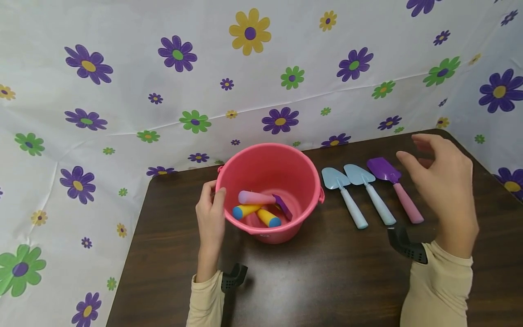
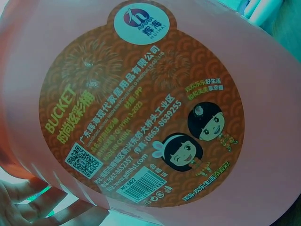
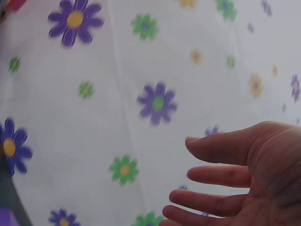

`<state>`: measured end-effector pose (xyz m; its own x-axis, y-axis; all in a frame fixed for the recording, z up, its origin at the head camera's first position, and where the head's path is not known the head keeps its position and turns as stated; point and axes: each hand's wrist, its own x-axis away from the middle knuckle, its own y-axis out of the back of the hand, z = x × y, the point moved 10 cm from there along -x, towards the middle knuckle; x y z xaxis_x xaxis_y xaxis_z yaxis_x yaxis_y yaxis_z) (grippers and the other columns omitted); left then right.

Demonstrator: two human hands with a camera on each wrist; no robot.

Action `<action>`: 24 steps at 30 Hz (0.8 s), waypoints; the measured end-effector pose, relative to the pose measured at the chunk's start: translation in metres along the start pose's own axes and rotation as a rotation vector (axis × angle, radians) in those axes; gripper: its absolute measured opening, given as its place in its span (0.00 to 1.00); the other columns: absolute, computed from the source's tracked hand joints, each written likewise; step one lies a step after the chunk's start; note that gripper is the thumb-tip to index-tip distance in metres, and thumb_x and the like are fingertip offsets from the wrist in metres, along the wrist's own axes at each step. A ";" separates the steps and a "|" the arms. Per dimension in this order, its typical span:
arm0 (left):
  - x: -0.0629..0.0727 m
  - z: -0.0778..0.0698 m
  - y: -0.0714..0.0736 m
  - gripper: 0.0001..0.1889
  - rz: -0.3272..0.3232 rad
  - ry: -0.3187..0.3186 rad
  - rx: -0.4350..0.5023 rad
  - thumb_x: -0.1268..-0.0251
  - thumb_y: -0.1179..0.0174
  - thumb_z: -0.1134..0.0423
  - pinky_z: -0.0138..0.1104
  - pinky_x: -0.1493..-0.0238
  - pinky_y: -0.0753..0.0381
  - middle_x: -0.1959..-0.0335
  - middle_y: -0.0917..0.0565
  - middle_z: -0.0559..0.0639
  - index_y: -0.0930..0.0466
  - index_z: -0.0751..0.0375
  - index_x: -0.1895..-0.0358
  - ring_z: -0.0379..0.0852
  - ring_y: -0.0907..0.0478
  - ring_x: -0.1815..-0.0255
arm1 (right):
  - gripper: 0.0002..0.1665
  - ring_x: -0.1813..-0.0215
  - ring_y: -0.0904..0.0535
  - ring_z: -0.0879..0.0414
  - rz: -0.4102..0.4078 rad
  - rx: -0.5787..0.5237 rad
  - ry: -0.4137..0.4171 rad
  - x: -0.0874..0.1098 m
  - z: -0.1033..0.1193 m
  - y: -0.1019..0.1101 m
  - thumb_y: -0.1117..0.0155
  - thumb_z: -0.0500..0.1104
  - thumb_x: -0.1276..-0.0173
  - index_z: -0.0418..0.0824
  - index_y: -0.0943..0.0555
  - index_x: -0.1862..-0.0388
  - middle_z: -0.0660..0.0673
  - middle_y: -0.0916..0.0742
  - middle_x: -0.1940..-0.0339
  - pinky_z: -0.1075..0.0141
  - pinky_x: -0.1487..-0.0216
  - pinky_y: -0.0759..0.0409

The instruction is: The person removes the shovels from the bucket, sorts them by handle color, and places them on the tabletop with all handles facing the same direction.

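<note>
A pink bucket (image 1: pixel 271 154) stands on the table with several toy tools inside. Among them are a purple shovel with a pink-lilac handle (image 1: pixel 255 197) and two yellow handles with blue ends (image 1: pixel 267 217), their blades mostly hidden. My left hand (image 1: pixel 211 213) holds the bucket's left rim, thumb at the edge; fingers (image 2: pixel 70 214) lie along its outer wall in the left wrist view. My right hand (image 1: pixel 447 181) is raised, fingers loosely bent and holding nothing. It is nearest a purple shovel with a pink handle (image 1: pixel 406 202). Left of that lie two light-blue trowels (image 1: pixel 353 209) (image 1: pixel 380 202).
The dark wooden table (image 1: pixel 171 272) meets a flower-printed white sheet (image 1: pixel 122 68) along its back edge. More of that sheet (image 1: pixel 506 136) hangs at the right side. On the bucket's outer wall is a round printed label (image 2: pixel 141 113).
</note>
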<state>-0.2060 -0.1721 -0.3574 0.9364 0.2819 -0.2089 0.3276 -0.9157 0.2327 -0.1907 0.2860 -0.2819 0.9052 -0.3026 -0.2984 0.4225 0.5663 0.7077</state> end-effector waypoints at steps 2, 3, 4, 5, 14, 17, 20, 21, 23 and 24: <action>0.000 0.000 0.000 0.17 0.000 0.002 0.003 0.25 0.43 0.61 0.44 0.49 0.13 0.44 0.15 0.56 0.23 0.64 0.39 0.59 0.15 0.52 | 0.31 0.39 0.21 0.30 -0.037 -0.031 0.032 0.005 0.014 0.004 0.34 0.48 0.24 0.34 0.25 0.28 0.29 0.20 0.34 0.87 0.50 0.34; 0.000 0.000 0.000 0.17 0.001 0.003 0.004 0.26 0.43 0.61 0.44 0.50 0.13 0.44 0.15 0.56 0.23 0.64 0.39 0.59 0.15 0.52 | 0.31 0.39 0.21 0.30 -0.051 -0.046 0.051 0.007 0.021 0.005 0.33 0.46 0.25 0.34 0.24 0.29 0.30 0.20 0.34 0.87 0.48 0.33; -0.001 0.001 0.000 0.17 0.000 0.004 0.005 0.26 0.42 0.61 0.44 0.50 0.12 0.45 0.15 0.55 0.22 0.64 0.40 0.59 0.15 0.52 | 0.30 0.39 0.20 0.31 -0.060 -0.059 0.069 0.008 0.027 0.005 0.32 0.45 0.26 0.34 0.24 0.30 0.31 0.19 0.34 0.87 0.47 0.33; -0.001 0.001 0.000 0.16 0.000 0.004 0.006 0.26 0.42 0.61 0.44 0.50 0.12 0.45 0.14 0.55 0.22 0.64 0.40 0.59 0.15 0.52 | 0.30 0.39 0.20 0.31 -0.069 -0.071 0.089 0.010 0.033 0.005 0.31 0.44 0.27 0.34 0.23 0.30 0.31 0.19 0.35 0.87 0.46 0.33; -0.001 0.001 0.000 0.17 0.000 0.000 0.001 0.26 0.42 0.61 0.46 0.49 0.13 0.45 0.14 0.55 0.22 0.63 0.40 0.61 0.16 0.53 | 0.28 0.44 0.18 0.34 -0.078 -0.161 0.285 0.027 0.082 -0.006 0.26 0.34 0.34 0.32 0.20 0.36 0.32 0.16 0.41 0.90 0.46 0.35; -0.001 0.001 0.000 0.17 0.000 -0.003 0.003 0.26 0.42 0.61 0.45 0.49 0.13 0.45 0.14 0.55 0.22 0.63 0.40 0.60 0.15 0.53 | 0.28 0.46 0.16 0.35 -0.065 -0.188 0.354 0.033 0.097 -0.013 0.24 0.31 0.38 0.31 0.19 0.38 0.32 0.15 0.42 0.89 0.45 0.35; -0.001 0.001 0.000 0.17 0.002 -0.006 0.006 0.25 0.42 0.61 0.46 0.49 0.13 0.45 0.14 0.55 0.22 0.64 0.40 0.60 0.15 0.53 | 0.29 0.49 0.14 0.37 -0.048 -0.208 0.404 0.039 0.110 -0.018 0.22 0.30 0.41 0.31 0.18 0.39 0.34 0.14 0.43 0.90 0.46 0.35; -0.001 0.001 0.000 0.16 0.002 -0.007 0.007 0.25 0.42 0.61 0.46 0.49 0.13 0.45 0.14 0.55 0.22 0.64 0.40 0.60 0.15 0.53 | 0.29 0.50 0.14 0.38 -0.042 -0.214 0.417 0.042 0.114 -0.020 0.22 0.29 0.41 0.31 0.18 0.39 0.34 0.14 0.43 0.89 0.46 0.34; -0.001 0.001 0.000 0.16 0.001 -0.008 0.008 0.25 0.42 0.61 0.46 0.50 0.13 0.45 0.14 0.55 0.22 0.64 0.40 0.60 0.15 0.53 | 0.30 0.50 0.13 0.39 -0.029 -0.227 0.447 0.047 0.122 -0.022 0.22 0.28 0.42 0.31 0.18 0.40 0.35 0.14 0.44 0.88 0.45 0.33; -0.001 0.001 -0.001 0.16 0.001 -0.009 0.009 0.25 0.42 0.61 0.46 0.50 0.12 0.45 0.14 0.55 0.22 0.64 0.40 0.60 0.15 0.53 | 0.31 0.50 0.13 0.40 -0.024 -0.230 0.464 0.050 0.126 -0.023 0.21 0.27 0.43 0.32 0.18 0.40 0.36 0.13 0.44 0.88 0.45 0.32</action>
<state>-0.2077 -0.1725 -0.3586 0.9356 0.2787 -0.2168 0.3256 -0.9185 0.2245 -0.1613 0.1616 -0.2324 0.7979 0.0250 -0.6022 0.3949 0.7331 0.5537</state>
